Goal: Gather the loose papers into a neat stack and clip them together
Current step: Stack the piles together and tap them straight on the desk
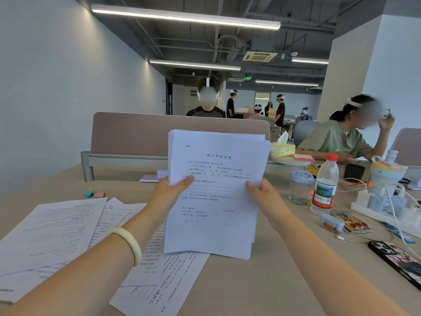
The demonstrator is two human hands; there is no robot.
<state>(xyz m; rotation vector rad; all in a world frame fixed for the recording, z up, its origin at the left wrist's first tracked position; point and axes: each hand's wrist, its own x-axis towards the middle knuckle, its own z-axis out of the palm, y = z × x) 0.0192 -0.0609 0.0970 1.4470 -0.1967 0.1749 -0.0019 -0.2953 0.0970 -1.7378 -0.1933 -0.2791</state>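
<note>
Desk (262, 281) — left hand (169, 190), right hand (262, 192) grip paper stack (216, 169); loose sheets (52, 231), bottle (324, 185), clips (94, 194) around.

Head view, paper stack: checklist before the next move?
1. Grip on stack: ok. The left hand and right hand each hold a side edge.
2. Edges flush: not ok. Sheets fan out at the top and right.
3. All sheets gathered: not ok. Loose papers lie on the table, at left and under the stack.
4. Binder clips available: ok. Two lie on the table beyond the loose papers.
5. Hand free for clipping: not ok. Both hold the stack.
6. Hidden sheets facing the same way: cannot tell.
</note>
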